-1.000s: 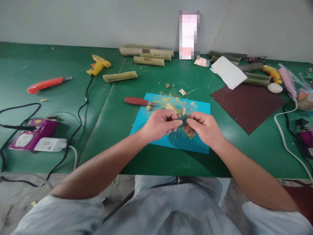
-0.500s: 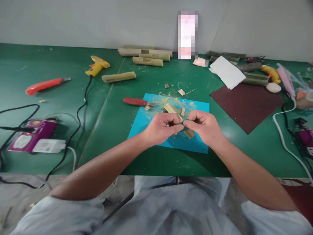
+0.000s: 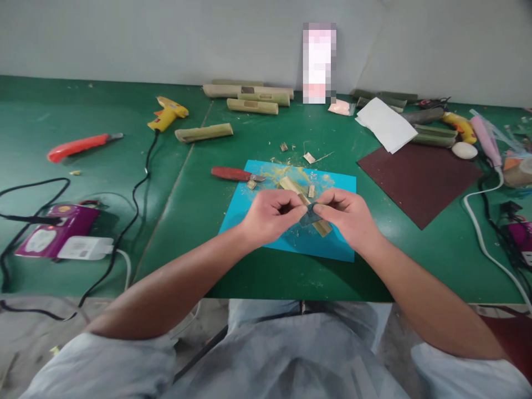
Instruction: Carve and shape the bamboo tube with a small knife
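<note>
Both my hands meet above a blue sheet (image 3: 266, 224) strewn with yellow sawdust. My left hand (image 3: 270, 216) is closed, its fingers curled round something small that I cannot make out. My right hand (image 3: 347, 216) pinches a small dark grey piece (image 3: 310, 217) between thumb and fingers; the piece hangs between the two hands. A split bamboo strip (image 3: 297, 188) lies on the sheet just beyond my fingers. A red-handled knife (image 3: 233, 173) rests at the sheet's far left corner.
Bamboo sections (image 3: 249, 98) lie along the wall, one more (image 3: 203, 133) nearer. A yellow glue gun (image 3: 166, 113) and orange cutter (image 3: 77, 146) lie left, cables and a purple box (image 3: 54, 227) beside them. Dark sandpaper (image 3: 419, 177), white paper (image 3: 386, 124) and tools sit right.
My hands shifted slightly while working the dark piece; it now hangs lower between my fingertips. Nothing on the table has moved.
</note>
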{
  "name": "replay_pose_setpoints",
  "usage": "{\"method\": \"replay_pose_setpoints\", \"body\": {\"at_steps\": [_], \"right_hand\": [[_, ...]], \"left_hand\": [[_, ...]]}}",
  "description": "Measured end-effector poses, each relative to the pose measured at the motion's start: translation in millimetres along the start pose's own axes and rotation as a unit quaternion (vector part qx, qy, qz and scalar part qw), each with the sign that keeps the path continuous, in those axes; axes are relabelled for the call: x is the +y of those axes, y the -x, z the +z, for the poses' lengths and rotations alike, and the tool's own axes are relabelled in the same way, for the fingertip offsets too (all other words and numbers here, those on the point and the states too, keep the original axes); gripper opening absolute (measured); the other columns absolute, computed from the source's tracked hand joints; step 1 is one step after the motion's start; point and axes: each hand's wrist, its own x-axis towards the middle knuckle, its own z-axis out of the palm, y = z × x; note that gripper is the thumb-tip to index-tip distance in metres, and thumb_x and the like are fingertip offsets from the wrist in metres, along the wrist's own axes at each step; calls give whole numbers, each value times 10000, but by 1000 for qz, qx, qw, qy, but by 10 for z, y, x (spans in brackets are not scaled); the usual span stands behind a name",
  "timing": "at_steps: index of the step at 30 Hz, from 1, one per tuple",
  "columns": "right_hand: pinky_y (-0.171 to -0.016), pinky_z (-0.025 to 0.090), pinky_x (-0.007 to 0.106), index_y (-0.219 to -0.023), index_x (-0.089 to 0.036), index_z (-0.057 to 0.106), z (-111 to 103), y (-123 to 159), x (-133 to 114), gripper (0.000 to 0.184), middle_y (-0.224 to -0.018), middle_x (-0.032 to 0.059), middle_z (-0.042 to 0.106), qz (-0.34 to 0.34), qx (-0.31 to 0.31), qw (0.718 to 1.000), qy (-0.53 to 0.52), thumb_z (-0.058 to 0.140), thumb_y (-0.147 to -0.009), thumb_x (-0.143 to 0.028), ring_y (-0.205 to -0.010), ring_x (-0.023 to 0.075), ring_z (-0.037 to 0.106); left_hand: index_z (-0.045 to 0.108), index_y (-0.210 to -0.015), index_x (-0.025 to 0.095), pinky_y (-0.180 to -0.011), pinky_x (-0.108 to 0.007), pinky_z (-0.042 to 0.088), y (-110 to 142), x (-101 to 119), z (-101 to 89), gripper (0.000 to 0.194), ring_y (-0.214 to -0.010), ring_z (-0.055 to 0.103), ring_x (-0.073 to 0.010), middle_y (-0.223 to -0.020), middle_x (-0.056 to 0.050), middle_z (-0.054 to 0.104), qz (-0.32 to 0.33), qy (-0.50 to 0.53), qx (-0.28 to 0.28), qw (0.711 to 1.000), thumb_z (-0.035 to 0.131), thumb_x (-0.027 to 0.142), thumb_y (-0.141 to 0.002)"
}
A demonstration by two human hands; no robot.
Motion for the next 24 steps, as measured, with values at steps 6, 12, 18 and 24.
{"method": "replay_pose_setpoints", "body": {"at_steps": [6, 12, 18, 24], "right_hand": [[-551, 344, 270, -653, -210, 566, -3, -4, 1, 215, -631, -37, 512, -26, -4, 998, 52, 721, -749, -324, -598, 100, 440], [-534, 326, 274, -678, -210, 591, 9, -5, 17, 308, -608, -43, 499, -20, -35, 999, 28, 754, -782, -450, -563, 96, 415], [-560, 317, 282, -601, -214, 508, -8, 12, -14, 349, -605, -48, 450, -90, 4, 995, 42, 720, -817, -388, -591, 99, 384], [-548, 326, 276, -669, -215, 569, 1, 7, -29, 283, -628, -43, 494, -30, -12, 999, 37, 729, -783, -419, -580, 98, 404]], "left_hand": [[552, -617, 151, -460, -189, 286, -13, 53, 30, 251, -511, 373, -57, -556, 48, 459, -1, -13, -38, 999, 606, 195, -858], [485, -587, 155, -474, -193, 291, 0, 63, 23, 299, -518, 363, -56, -548, 54, 424, 31, -18, -46, 998, 596, 180, -864], [429, -552, 163, -444, -204, 243, -14, 40, 32, 353, -483, 312, -51, -518, 62, 374, 26, -9, -46, 999, 570, 194, -874], [392, -519, 171, -441, -212, 240, -15, 88, -7, 385, -464, 299, -53, -482, 61, 358, 58, -10, -14, 998, 575, 181, -857]]}}
